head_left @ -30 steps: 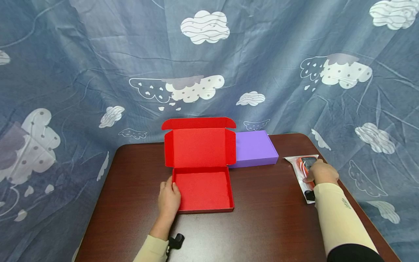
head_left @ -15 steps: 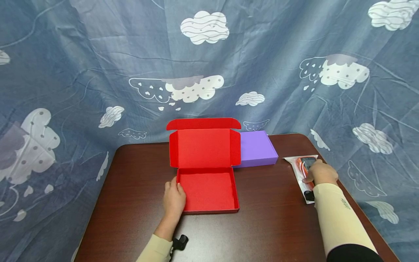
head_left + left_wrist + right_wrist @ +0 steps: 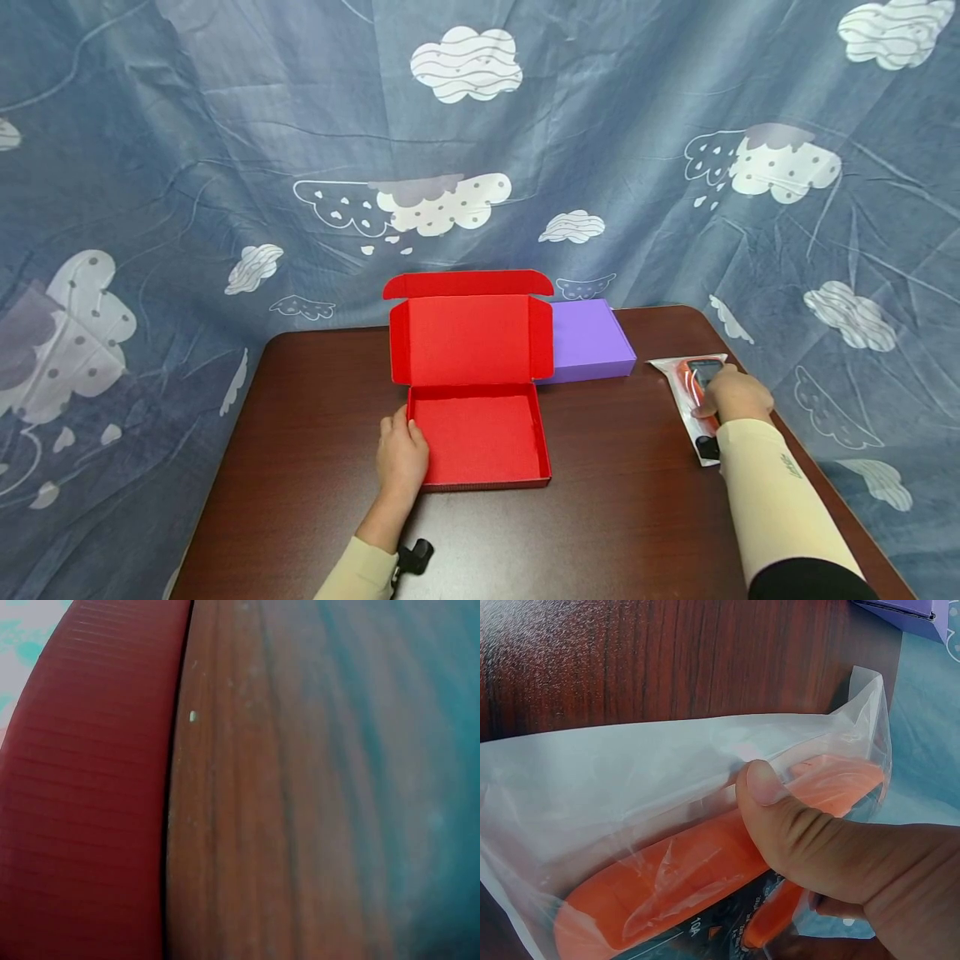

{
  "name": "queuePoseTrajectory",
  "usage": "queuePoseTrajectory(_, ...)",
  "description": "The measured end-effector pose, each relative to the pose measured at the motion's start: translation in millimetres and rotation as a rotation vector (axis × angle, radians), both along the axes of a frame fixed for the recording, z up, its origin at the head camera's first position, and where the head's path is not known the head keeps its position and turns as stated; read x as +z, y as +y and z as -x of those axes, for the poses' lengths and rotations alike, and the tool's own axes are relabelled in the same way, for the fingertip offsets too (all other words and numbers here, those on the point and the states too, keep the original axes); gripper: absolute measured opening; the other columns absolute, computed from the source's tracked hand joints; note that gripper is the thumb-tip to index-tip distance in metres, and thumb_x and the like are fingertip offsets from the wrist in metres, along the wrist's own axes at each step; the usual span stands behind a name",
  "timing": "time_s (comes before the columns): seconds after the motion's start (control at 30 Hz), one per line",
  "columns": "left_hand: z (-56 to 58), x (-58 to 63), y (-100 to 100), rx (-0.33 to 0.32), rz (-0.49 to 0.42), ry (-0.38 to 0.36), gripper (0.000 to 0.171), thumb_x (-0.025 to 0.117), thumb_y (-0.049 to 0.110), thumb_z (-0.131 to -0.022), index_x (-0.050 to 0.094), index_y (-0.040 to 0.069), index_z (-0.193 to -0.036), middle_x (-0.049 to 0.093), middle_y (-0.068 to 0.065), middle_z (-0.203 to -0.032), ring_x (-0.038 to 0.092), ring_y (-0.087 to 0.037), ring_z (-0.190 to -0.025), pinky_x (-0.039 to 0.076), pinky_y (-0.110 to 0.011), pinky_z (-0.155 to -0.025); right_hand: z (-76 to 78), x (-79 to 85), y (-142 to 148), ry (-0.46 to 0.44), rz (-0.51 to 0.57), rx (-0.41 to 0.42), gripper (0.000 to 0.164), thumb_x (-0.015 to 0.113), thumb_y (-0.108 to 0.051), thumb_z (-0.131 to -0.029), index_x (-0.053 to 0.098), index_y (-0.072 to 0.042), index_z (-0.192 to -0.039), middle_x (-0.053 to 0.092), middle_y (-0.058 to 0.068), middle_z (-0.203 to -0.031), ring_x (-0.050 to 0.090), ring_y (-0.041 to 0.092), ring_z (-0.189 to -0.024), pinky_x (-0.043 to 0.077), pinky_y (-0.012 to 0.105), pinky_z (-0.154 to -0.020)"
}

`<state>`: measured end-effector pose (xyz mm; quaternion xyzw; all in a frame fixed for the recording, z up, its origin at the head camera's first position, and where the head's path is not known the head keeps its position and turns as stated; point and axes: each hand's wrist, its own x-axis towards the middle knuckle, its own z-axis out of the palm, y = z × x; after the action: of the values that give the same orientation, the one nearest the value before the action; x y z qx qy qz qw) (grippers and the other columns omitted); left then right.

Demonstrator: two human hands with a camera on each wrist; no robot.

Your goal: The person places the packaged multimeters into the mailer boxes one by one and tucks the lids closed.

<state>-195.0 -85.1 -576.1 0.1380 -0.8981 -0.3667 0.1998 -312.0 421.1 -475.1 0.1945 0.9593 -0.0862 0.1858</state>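
In the head view, a red cardboard mailer box (image 3: 480,437) stands on the table with its lid raised at the back. My left hand (image 3: 402,458) holds its left side wall, thumb at the top edge. The left wrist view shows only the box's red outer wall (image 3: 90,795) beside the wood. At the right table edge, my right hand (image 3: 737,396) grips an orange multimeter (image 3: 690,379) inside a clear plastic bag (image 3: 678,400). In the right wrist view the thumb presses on the bagged meter's orange casing (image 3: 697,859); the other fingers are mostly hidden.
A closed purple box (image 3: 588,342) lies at the back of the brown table (image 3: 322,417), partly behind the red lid. A blue cloud-patterned cloth (image 3: 465,142) hangs behind the table and at both sides.
My left hand and the open red box have slid a little to the right, covering more of the purple box. My right hand stays on the bagged multimeter.
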Motion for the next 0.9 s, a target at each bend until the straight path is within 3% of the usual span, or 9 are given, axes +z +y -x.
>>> queuePoseTrajectory(0.33,0.1,0.1,0,0.007,-0.014,0.010,0.035,0.057,0.009,-0.099,0.063,-0.003,-0.131,0.059,-0.024,-0.107,0.062,-0.047,-0.089,0.051,-0.059,-0.077,-2.0,-0.9,2,0.029,0.000,-0.003,0.107,0.092,-0.030,-0.073,0.023,0.024,-0.134,0.044,0.051,-0.123,0.050,0.061,-0.115,0.051,0.059,-0.084)
queuePoseTrajectory(0.63,0.1,-0.6,-4,0.002,-0.029,-0.007,0.035,0.057,0.009,-0.100,0.062,-0.003,-0.133,0.059,-0.023,-0.108,0.062,-0.045,-0.089,0.052,-0.057,-0.075,0.8,-3.7,7,0.002,0.009,0.025,0.109,0.091,-0.039,-0.074,0.027,0.024,-0.136,0.043,0.049,-0.127,0.050,0.060,-0.115,0.049,0.062,-0.087)
queuePoseTrajectory(0.77,-0.3,-1.2,-4,0.003,-0.035,-0.011,0.035,0.058,0.008,-0.099,0.062,-0.003,-0.132,0.059,-0.023,-0.108,0.062,-0.045,-0.087,0.052,-0.057,-0.075,-7.9,-8.9,15,0.050,0.061,0.042,0.103,0.089,-0.042,-0.075,0.034,0.020,-0.136,0.047,0.047,-0.122,0.053,0.058,-0.106,0.049,0.061,-0.080)
queuePoseTrajectory(0.9,0.1,-1.9,-4,-0.001,-0.032,0.000,0.035,0.058,0.008,-0.099,0.062,-0.004,-0.132,0.059,-0.024,-0.107,0.062,-0.046,-0.085,0.052,-0.058,-0.074,-21.7,-20.4,30,0.105,0.122,0.083,0.112,0.084,-0.050,-0.078,0.026,0.010,-0.152,0.041,0.049,-0.131,0.049,0.061,-0.107,0.047,0.063,-0.079)
